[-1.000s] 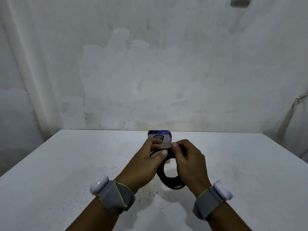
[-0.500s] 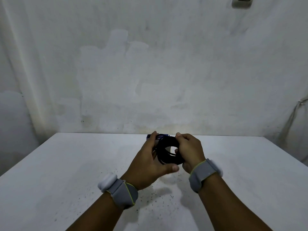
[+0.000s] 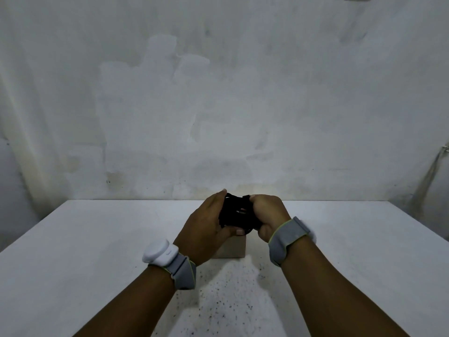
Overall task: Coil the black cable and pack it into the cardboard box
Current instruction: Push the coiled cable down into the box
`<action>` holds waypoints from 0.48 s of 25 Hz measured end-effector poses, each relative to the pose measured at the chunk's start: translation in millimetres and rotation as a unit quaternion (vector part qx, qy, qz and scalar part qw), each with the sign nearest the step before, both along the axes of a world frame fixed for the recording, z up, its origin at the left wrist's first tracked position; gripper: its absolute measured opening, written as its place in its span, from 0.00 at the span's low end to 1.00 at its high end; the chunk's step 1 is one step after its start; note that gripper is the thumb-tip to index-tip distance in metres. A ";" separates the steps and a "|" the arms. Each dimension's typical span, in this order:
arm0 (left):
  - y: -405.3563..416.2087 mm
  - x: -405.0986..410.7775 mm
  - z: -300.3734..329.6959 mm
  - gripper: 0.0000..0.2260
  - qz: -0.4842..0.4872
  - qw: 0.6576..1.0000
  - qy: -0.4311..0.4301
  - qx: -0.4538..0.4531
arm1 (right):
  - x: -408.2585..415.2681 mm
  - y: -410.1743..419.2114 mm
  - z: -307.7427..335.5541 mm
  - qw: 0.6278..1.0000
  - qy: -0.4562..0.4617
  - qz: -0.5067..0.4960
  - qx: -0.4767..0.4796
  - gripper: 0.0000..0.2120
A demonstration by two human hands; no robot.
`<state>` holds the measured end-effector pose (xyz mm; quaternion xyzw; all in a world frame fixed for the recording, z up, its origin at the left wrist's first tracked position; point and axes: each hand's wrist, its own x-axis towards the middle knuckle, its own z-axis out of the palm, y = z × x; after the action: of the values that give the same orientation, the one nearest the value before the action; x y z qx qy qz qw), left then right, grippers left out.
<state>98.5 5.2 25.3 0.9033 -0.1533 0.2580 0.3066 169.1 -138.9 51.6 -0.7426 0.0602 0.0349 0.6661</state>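
Basically coiled: left hand [image 3: 206,224] and right hand [image 3: 268,215] fingers clamp the black cable [image 3: 237,214]. Packing remains; cardboard box [image 3: 230,248] sits just beneath on the tabletop [image 3: 85,251].

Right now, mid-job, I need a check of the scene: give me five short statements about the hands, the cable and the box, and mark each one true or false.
1. Both hands, left hand and right hand, hold the black cable. True.
2. The black cable lies flat on the white table. False: it is bunched between the hands, above the table.
3. The cardboard box sits on the table beneath the hands. True.
4. The cable is already packed inside the box. False: it is in the hands, above the box.
5. Only the left wrist wears a grey wristband. False: the right wrist has one too.
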 end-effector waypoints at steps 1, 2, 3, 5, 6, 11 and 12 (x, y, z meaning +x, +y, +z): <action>0.6 2.6 -0.9 0.36 0.006 1.000 -0.001 -0.004 | 2.2 0.6 0.2 0.999 -0.012 0.013 -0.049 0.10; 1.3 5.9 -2.0 0.35 0.010 1.000 0.001 -0.013 | 5.3 2.3 0.9 0.995 -0.028 0.025 -0.089 0.13; 2.2 9.7 -2.7 0.34 0.013 1.000 0.002 -0.023 | 8.1 5.5 2.2 0.993 -0.041 0.027 -0.105 0.14; 4.5 15.0 -1.8 0.33 0.018 0.999 -0.001 -0.042 | 12.7 11.1 6.7 0.991 -0.061 0.030 -0.118 0.14; 6.3 17.8 -1.5 0.33 0.021 0.999 -0.003 -0.049 | 15.6 13.7 8.5 0.989 -0.069 0.036 -0.128 0.13; 11.6 25.5 -3.4 0.28 0.038 0.998 -0.010 -0.059 | 31.3 24.7 5.7 0.978 -0.050 0.022 -0.202 0.23; 12.5 26.5 -5.2 0.27 0.045 0.998 -0.011 -0.053 | 35.0 27.0 3.5 0.970 -0.047 0.019 -0.237 0.27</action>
<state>124.9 17.7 20.0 0.8888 -0.1023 0.2890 0.3407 204.1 -112.0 55.2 -0.8812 0.0214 -0.0022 0.4722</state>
